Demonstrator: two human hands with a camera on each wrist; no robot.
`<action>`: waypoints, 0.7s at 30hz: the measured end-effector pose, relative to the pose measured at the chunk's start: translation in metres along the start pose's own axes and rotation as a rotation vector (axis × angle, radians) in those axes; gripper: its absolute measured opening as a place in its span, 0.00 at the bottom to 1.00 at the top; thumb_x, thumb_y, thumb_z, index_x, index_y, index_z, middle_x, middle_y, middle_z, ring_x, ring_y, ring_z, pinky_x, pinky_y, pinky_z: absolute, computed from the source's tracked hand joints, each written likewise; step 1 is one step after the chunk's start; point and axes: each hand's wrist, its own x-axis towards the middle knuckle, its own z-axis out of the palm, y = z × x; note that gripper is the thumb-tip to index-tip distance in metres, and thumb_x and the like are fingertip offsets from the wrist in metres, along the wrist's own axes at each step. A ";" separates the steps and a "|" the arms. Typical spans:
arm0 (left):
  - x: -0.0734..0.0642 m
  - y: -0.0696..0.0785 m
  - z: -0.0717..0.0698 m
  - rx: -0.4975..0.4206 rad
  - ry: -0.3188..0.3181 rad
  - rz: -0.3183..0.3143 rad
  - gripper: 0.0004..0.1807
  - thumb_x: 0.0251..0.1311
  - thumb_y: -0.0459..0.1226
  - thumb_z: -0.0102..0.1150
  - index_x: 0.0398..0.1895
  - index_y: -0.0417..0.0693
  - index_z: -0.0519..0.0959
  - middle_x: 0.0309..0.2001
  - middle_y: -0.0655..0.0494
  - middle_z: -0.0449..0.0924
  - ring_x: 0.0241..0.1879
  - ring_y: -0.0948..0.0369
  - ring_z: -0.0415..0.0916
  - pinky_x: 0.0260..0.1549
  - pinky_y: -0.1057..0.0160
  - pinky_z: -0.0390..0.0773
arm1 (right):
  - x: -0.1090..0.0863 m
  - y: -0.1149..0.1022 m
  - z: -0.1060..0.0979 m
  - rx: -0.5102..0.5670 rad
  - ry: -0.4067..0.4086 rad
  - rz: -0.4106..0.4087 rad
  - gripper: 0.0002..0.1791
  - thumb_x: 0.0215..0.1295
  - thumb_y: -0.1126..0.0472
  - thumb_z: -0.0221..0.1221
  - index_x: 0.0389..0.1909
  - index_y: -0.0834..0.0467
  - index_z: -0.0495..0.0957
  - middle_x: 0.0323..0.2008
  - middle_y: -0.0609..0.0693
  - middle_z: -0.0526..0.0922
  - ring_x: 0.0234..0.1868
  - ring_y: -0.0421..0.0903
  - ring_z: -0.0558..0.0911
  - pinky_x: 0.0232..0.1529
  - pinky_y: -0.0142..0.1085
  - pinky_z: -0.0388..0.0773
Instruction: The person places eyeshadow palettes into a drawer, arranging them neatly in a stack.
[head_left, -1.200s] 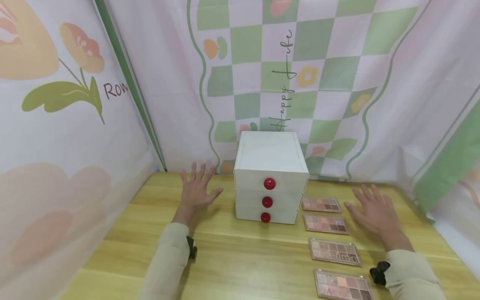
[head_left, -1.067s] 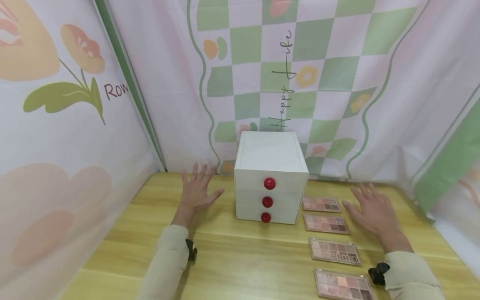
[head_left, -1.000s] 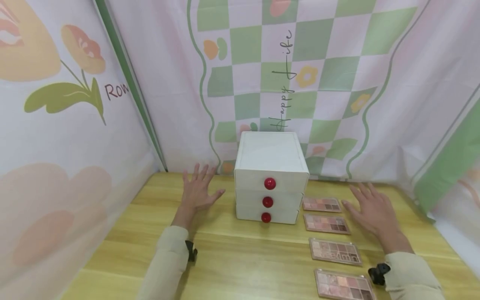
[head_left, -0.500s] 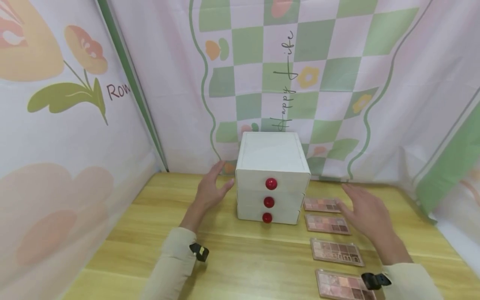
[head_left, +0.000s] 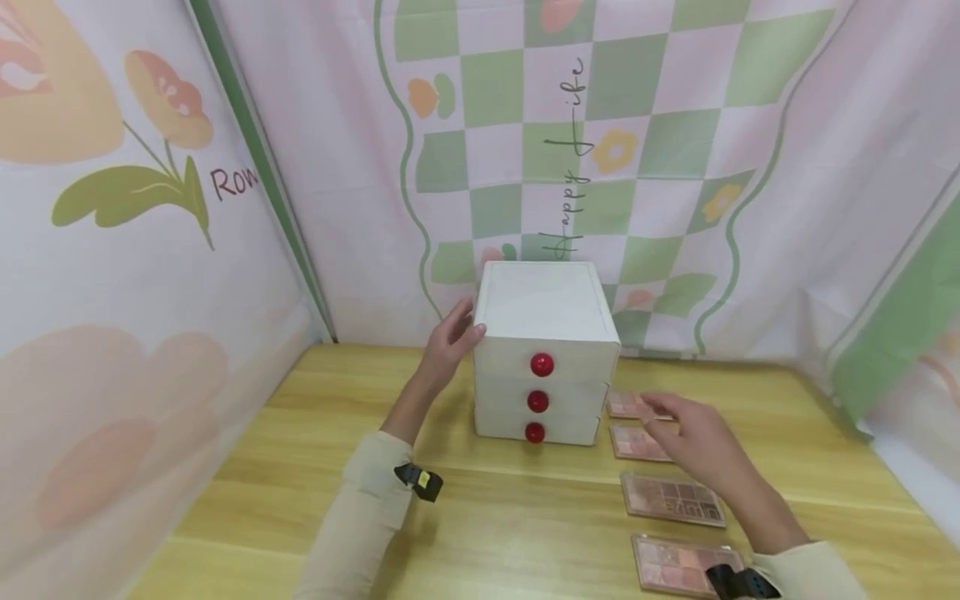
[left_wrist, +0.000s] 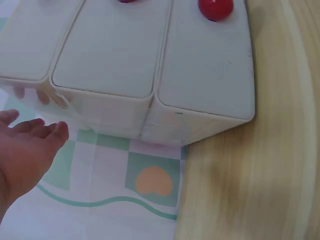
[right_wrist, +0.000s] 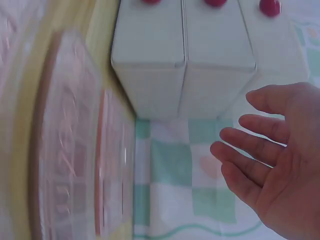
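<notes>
Drawer unit (head_left: 547,300) between two loosely opened hands

White, boxy and closed on all three levels, it stands at the back of the wooden tabletop (head_left: 517,517), in front of a hanging cloth (head_left: 435,200) printed with green checks and the words "Happy Life". Three red knobs (head_left: 537,402) run down its front, one to each drawer.

The left hand (head_left: 442,354) is at the unit's upper left side, its fingers relaxed and its thumb parted from them. In the head view the thumb tip overlaps the upper left edge; whether skin meets plastic there, I cannot tell. The left wrist view shows the fingertips close to the side wall, softly bent, the grasp empty.

The right hand (head_left: 705,442) is to the right of the unit, half open, the fingers slightly curved and a little apart, the palm bare in the right wrist view. From the head camera it covers part of the farthest palette (head_left: 624,405) and the second palette (head_left: 637,442); contact with either is unclear. Toward the person lie the third palette (head_left: 672,498) and the nearest palette (head_left: 667,567), the latter partly hidden by a black wrist camera (head_left: 738,583) at the right sleeve (head_left: 810,571).
</notes>
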 end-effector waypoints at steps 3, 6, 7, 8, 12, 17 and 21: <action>0.005 0.002 0.001 -0.035 -0.042 -0.004 0.41 0.68 0.43 0.50 0.81 0.42 0.50 0.80 0.38 0.54 0.78 0.41 0.59 0.76 0.45 0.65 | -0.001 -0.011 0.005 0.073 0.001 -0.027 0.21 0.70 0.62 0.60 0.61 0.65 0.78 0.51 0.65 0.87 0.48 0.61 0.87 0.43 0.50 0.87; 0.010 0.003 0.000 -0.065 -0.075 -0.034 0.42 0.67 0.43 0.51 0.82 0.44 0.50 0.81 0.40 0.54 0.78 0.44 0.58 0.76 0.46 0.65 | -0.002 -0.021 0.009 0.126 0.007 -0.042 0.19 0.69 0.63 0.61 0.58 0.64 0.80 0.50 0.62 0.87 0.46 0.57 0.88 0.42 0.38 0.88; 0.011 0.003 -0.001 -0.072 -0.079 -0.049 0.42 0.67 0.44 0.51 0.82 0.44 0.50 0.81 0.41 0.53 0.79 0.44 0.57 0.77 0.47 0.64 | -0.002 -0.024 0.010 0.146 0.004 -0.042 0.18 0.70 0.62 0.61 0.58 0.64 0.81 0.50 0.61 0.88 0.45 0.54 0.88 0.41 0.34 0.87; 0.011 0.004 -0.002 -0.078 -0.079 -0.064 0.42 0.67 0.44 0.51 0.82 0.44 0.50 0.81 0.42 0.52 0.80 0.45 0.55 0.77 0.47 0.63 | -0.001 -0.028 0.011 0.172 -0.001 -0.037 0.18 0.70 0.61 0.61 0.57 0.64 0.82 0.49 0.60 0.88 0.44 0.51 0.88 0.40 0.31 0.86; 0.013 0.004 -0.005 -0.090 -0.093 -0.070 0.44 0.66 0.44 0.52 0.82 0.42 0.48 0.82 0.43 0.50 0.81 0.47 0.51 0.80 0.50 0.58 | 0.000 -0.041 0.013 0.331 -0.055 -0.022 0.20 0.75 0.57 0.56 0.58 0.67 0.80 0.50 0.62 0.88 0.45 0.35 0.86 0.41 0.25 0.84; 0.014 0.003 -0.006 -0.087 -0.115 -0.038 0.44 0.66 0.44 0.52 0.82 0.42 0.49 0.82 0.45 0.49 0.82 0.50 0.51 0.80 0.53 0.56 | 0.006 -0.054 0.018 0.595 -0.154 -0.037 0.23 0.81 0.59 0.45 0.61 0.75 0.74 0.51 0.70 0.85 0.47 0.27 0.84 0.50 0.22 0.82; 0.014 0.002 -0.006 -0.092 -0.117 -0.041 0.45 0.64 0.45 0.53 0.82 0.44 0.48 0.83 0.46 0.48 0.82 0.50 0.50 0.80 0.52 0.56 | 0.012 -0.064 0.020 0.732 -0.247 0.028 0.28 0.82 0.54 0.42 0.65 0.76 0.69 0.56 0.72 0.82 0.49 0.27 0.85 0.55 0.21 0.79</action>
